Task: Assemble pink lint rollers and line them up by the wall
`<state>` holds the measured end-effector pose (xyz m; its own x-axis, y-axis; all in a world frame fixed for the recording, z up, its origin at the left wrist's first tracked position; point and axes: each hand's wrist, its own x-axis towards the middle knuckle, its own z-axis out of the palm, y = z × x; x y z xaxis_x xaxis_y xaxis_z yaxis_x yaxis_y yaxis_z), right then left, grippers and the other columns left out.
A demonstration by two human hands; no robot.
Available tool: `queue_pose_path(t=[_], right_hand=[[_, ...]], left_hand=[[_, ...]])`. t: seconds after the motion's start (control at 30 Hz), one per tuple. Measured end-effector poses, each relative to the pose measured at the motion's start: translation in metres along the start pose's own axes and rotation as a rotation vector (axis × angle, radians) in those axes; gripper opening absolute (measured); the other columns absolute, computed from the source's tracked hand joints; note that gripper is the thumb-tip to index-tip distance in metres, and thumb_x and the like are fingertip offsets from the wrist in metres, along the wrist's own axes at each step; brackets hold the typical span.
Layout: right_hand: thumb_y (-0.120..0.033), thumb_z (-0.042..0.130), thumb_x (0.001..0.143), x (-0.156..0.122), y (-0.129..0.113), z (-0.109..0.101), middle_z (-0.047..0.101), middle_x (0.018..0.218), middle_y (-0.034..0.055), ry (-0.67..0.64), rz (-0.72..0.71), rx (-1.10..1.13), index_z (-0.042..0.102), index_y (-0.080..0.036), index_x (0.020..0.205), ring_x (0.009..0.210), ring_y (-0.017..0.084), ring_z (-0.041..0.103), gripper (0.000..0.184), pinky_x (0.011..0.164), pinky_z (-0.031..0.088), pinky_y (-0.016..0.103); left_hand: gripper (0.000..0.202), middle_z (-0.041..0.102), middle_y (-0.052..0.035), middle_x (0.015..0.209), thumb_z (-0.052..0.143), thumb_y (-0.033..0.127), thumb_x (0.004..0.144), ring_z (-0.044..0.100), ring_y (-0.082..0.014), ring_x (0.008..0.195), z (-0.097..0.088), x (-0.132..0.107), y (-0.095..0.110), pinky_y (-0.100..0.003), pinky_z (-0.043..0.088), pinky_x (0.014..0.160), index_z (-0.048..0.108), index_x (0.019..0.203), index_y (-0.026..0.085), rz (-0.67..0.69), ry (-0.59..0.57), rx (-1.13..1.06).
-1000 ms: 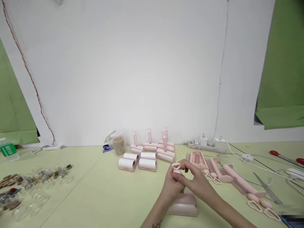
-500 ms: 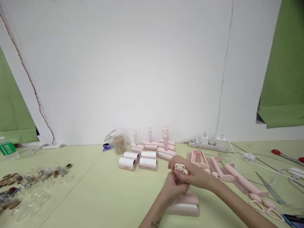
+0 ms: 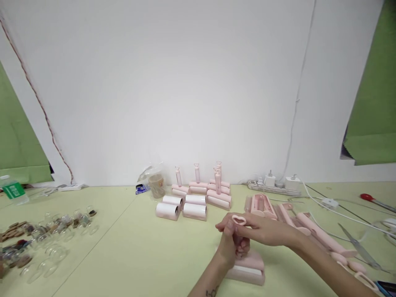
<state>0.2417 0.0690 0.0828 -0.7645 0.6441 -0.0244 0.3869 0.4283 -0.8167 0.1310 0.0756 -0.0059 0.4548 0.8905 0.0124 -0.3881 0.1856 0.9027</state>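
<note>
Low in the middle of the view, my left hand [image 3: 232, 246] is wrapped round the upright pink handle of a lint roller. Its pink roller head with a white strip [image 3: 247, 266] rests on the pale green table [image 3: 139, 255]. My right hand [image 3: 262, 231] reaches across from the right, fingers pinched over the heart-shaped loop [image 3: 239, 220] at the handle's top. Both hands touch the same roller.
Finished pink rollers [image 3: 202, 189] and white refill rolls [image 3: 182, 208] stand further back. Loose pink handles and frames [image 3: 297, 222] lie to the right, with a power strip [image 3: 274, 186], cables and scissors [image 3: 360, 247]. Small glass vials [image 3: 52, 235] are spread at left.
My hands and the roller have stayed together on the table; the right hand has flattened over the heart loop. The view has shifted slightly left and down.
</note>
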Motion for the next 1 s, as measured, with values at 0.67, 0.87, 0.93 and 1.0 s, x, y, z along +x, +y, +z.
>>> queue_pose_path(t=[0.67, 0.87, 0.93, 1.0], right_hand=[[-0.047, 0.037, 0.085, 0.013, 0.015, 0.013, 0.067, 0.093, 0.0058, 0.194, -0.086, 0.008, 0.067, -0.021, 0.091, 0.086, 0.022, 0.061, 0.041, 0.071, 0.05, 0.029], [-0.055, 0.033, 0.084, 0.014, 0.011, 0.017, 0.069, 0.076, 0.0047, 0.214, 0.064, 0.013, 0.067, -0.02, 0.095, 0.062, 0.018, 0.063, 0.05, 0.049, 0.048, 0.023], [-0.054, 0.033, 0.084, 0.013, 0.012, 0.018, 0.068, 0.07, 0.0027, 0.208, 0.074, 0.028, 0.067, -0.022, 0.097, 0.057, 0.015, 0.061, 0.048, 0.047, 0.047, 0.021], [-0.053, 0.033, 0.084, 0.012, 0.014, 0.021, 0.069, 0.072, 0.0024, 0.218, 0.06, 0.065, 0.066, -0.023, 0.097, 0.053, 0.013, 0.06, 0.046, 0.046, 0.046, 0.02]], left_hand=[[0.07, 0.018, 0.0091, 0.025, 0.032, 0.091, 0.03, 0.011, -0.0007, 0.022, 0.0, 0.002, -0.006, -0.023, 0.0, 0.03, 0.028, 0.033, 0.021, 0.028, -0.011, -0.009], [0.071, 0.02, 0.0093, 0.026, 0.03, 0.091, 0.034, 0.013, -0.0014, 0.024, 0.0, 0.001, -0.006, -0.022, 0.001, 0.031, 0.031, 0.04, 0.021, 0.053, 0.003, -0.049], [0.071, 0.022, 0.0093, 0.027, 0.031, 0.091, 0.033, 0.013, -0.0017, 0.024, 0.002, 0.0, -0.005, -0.022, 0.002, 0.031, 0.032, 0.043, 0.021, 0.045, 0.016, -0.05], [0.07, 0.023, 0.0096, 0.027, 0.033, 0.09, 0.034, 0.013, -0.0019, 0.024, 0.003, -0.001, -0.005, -0.021, 0.002, 0.03, 0.034, 0.045, 0.021, 0.043, 0.053, -0.043]])
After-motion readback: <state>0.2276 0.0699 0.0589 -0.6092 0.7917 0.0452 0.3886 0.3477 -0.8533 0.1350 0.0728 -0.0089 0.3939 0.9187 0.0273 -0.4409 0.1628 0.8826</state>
